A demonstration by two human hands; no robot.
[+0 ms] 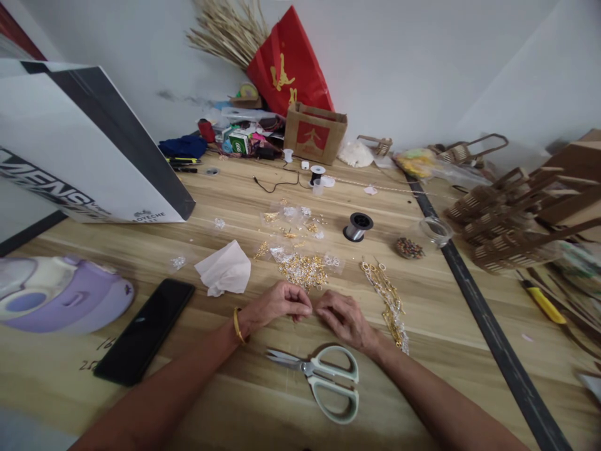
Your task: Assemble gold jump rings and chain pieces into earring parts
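Both hands are working close together over the wooden counter [253, 413], just on the near side of a pile of small gold and silvery pieces [303, 270]. The left hand [278, 304] is bringing thumb and forefinger together in a narrow grip; whether it is holding something tiny, I cannot tell. A yellow bracelet [238, 326] is circling that wrist. The right hand [345, 318] is bending its fingers down toward the left fingertips, its grip also looking narrow; what it may be holding, I cannot tell.

Scissors [307, 368] are lying between the forearms, blades pointing left, handles lying toward the right. Gold and silvery chains [387, 300] are stretching along the counter just beyond the right wrist. Past the pile, several clear packets [291, 214] are lying scattered, and a spool [358, 227] of fine wire is standing to their right. Farther right, a clear jar [436, 232] is lying beside dark mixed beads [409, 247]. To the left of the pile, a crumpled tissue [224, 269] is resting on the counter, and a black phone [145, 332] is lying nearer the left forearm.
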